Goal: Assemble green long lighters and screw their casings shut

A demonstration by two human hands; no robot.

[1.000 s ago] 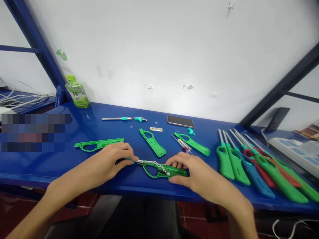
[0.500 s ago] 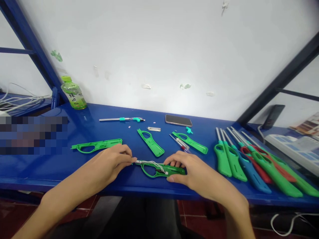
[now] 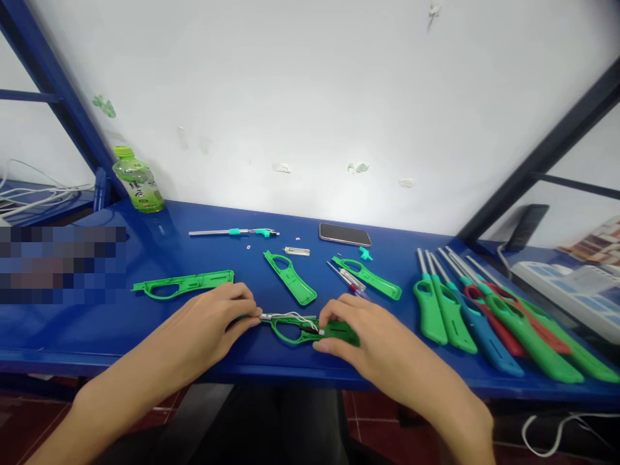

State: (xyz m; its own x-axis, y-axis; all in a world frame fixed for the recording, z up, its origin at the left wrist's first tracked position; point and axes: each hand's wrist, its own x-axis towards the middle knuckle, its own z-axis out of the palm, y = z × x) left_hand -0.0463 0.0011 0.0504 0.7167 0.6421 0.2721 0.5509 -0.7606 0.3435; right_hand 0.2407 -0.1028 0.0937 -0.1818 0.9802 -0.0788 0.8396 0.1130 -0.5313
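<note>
An open green lighter shell [image 3: 295, 329] with white wires and a metal tube inside lies near the front edge of the blue table [image 3: 97, 323]. My left hand [image 3: 213, 320] pinches the tube's left end, fingers closed on it. My right hand [image 3: 358, 329] grips the shell's right end, thumb below and fingers curled on top. Three empty green shell halves lie behind: one at the left [image 3: 181, 284], one in the middle [image 3: 290, 278], one to the right [image 3: 371, 278].
A row of finished green, blue and red lighters [image 3: 484, 310] lies at the right. Further back are a metal tube with teal parts [image 3: 232, 232], a phone [image 3: 345, 234] and a green bottle [image 3: 135, 181]. Blue frame posts stand at both sides.
My right fingers have shifted left along the shell and curled tighter over it. My left hand stays at the tube's end. The view has drifted slightly.
</note>
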